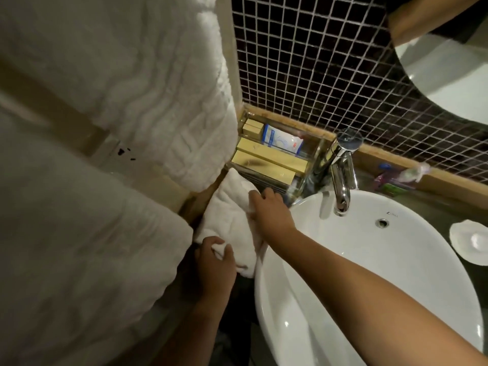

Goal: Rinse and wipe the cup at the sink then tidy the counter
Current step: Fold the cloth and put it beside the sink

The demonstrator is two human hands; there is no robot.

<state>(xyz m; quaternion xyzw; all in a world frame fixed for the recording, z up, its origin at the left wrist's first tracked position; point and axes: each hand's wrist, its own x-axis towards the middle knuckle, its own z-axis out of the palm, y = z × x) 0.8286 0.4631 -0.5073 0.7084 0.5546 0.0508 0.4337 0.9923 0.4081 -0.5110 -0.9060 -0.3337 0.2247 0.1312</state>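
Fingers of the left hand (pixel 215 256) bunch the white towel (pixel 232 220); the right hand (pixel 266 210) pinches its far edge. Tugging could drag it into the sink (pixel 396 260).

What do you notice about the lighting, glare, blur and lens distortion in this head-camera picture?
Head view: dim, warm light; bright glare spots on the white basin and chrome tap; wide-angle lens bends the tile grid; hanging towels loom large and soft; both hands on the small towel look slightly blurred.
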